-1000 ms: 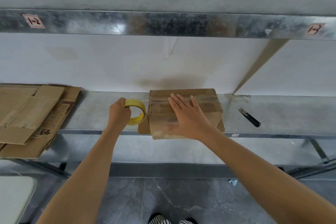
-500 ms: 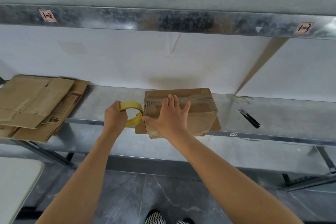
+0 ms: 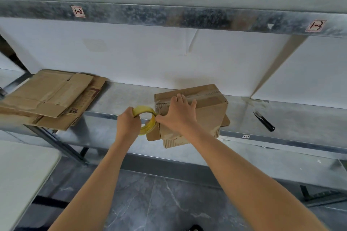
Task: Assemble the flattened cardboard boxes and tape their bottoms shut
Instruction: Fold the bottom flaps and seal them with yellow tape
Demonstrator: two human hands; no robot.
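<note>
Right hand (image 3: pixel 178 114), fingers flat, has slid to the nine-o'clock edge of the box (image 3: pixel 208 107) on the shelf (image 3: pixel 122 101) — left hand (image 3: pixel 128 124) grips the tape roll (image 3: pixel 143 109) just beside it — seam probably nearly sealed, cutting likely next.

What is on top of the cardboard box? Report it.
The right hand rests spread on the cardboard box, over a clear tape strip. The seam beneath the palm is covered.

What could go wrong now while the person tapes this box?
The box overhangs the shelf edge, so the pressing right hand might tip it off. The left hand holds the tape roll close beside the box; the strip may wrinkle. The cutter lies beyond both busy hands.
</note>
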